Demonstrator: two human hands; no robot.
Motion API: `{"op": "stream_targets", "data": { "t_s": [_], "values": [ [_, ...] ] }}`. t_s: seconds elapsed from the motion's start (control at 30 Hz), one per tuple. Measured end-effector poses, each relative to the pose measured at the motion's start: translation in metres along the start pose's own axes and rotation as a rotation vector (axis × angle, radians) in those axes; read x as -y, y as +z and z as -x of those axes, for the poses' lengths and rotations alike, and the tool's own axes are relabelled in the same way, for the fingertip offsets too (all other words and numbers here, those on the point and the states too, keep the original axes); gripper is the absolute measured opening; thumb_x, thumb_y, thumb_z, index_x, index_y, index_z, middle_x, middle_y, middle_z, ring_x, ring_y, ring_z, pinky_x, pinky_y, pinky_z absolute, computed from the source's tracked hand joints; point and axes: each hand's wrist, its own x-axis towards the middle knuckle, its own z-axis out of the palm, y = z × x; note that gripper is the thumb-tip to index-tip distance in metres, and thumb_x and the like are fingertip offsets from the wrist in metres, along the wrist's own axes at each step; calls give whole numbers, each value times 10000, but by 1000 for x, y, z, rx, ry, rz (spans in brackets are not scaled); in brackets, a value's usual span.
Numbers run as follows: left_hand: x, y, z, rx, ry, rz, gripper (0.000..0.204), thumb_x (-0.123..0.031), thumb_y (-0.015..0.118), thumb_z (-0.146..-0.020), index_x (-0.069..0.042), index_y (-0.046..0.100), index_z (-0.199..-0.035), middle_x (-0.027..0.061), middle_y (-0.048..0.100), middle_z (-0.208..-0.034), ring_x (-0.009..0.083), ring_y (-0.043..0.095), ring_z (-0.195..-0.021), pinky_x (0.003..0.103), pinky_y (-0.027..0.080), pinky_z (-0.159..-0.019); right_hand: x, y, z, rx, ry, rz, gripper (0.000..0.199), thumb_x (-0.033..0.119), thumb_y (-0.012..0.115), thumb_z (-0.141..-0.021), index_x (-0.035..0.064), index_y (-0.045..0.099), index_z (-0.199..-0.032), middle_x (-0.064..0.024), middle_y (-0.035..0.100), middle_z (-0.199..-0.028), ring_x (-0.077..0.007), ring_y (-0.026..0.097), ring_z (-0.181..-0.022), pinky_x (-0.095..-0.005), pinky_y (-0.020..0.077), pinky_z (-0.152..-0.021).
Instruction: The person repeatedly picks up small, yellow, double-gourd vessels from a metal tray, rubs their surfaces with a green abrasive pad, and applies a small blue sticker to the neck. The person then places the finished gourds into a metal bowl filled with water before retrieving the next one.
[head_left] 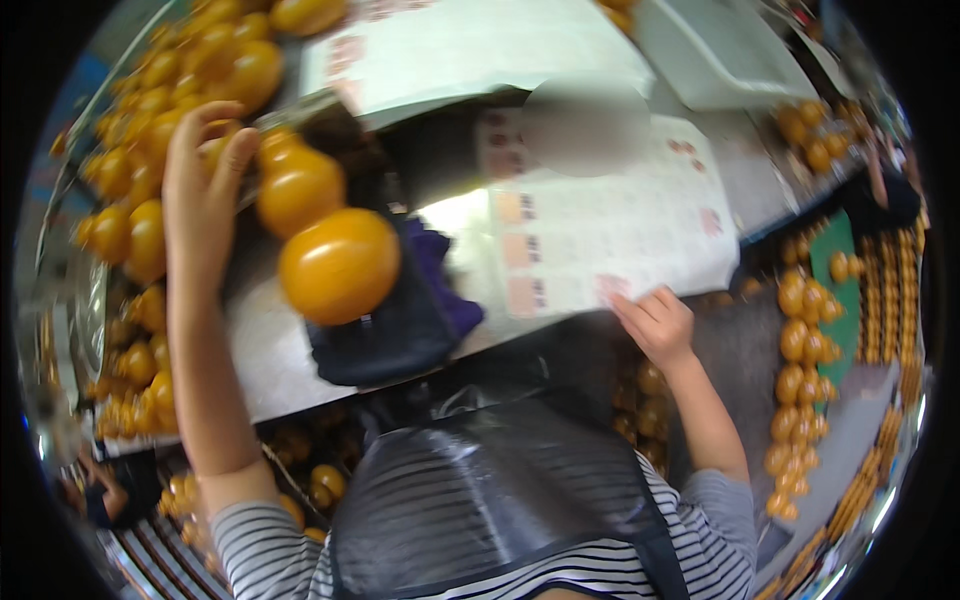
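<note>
up left, left hand (pixel 205 165) grip closed on orange gourd (pixel 322 235), right hand (pixel 655 322) open on paper sheet (pixel 610 235), dark cloth (pixel 405 315) between

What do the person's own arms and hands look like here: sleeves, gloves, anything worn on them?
Both hands are bare, with no gloves, rings or watch visible on the left hand or the right hand. The forearms are uncovered too. Sleeves of a black-and-white striped top are pushed up near the elbows, and a dark translucent apron covers the chest.
</note>
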Motion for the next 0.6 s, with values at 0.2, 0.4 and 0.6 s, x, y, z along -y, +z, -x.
{"op": "stream_targets", "data": {
  "t_s": [0.2,0.4,0.6],
  "values": [
    [-23,3,108,14,252,-26,628,-118,847,-616,-106,593,-1190,87,520,-1240,309,479,-1169,392,398,-1016,15,-22,-17,61,839,-720,21,10,691,-815,-1,677,-803,-15,584,-652,-104,486,-572,-238,391,-554],
    [-33,6,123,153,193,-200,873,48,762,-478,-192,568,-1294,56,499,-1274,325,464,-1171,415,427,-1009,30,-35,-77,120,1241,-1177,155,161,627,-920,18,633,-862,39,494,-655,-38,434,-513,-192,356,-459],
    [-22,13,134,126,83,4,926,62,795,-501,-153,476,-1344,127,398,-1302,340,450,-1181,409,444,-976,58,-28,-131,219,1195,-1354,158,141,653,-905,-15,680,-914,25,560,-694,-34,426,-506,-187,363,-463]
  ]
}}
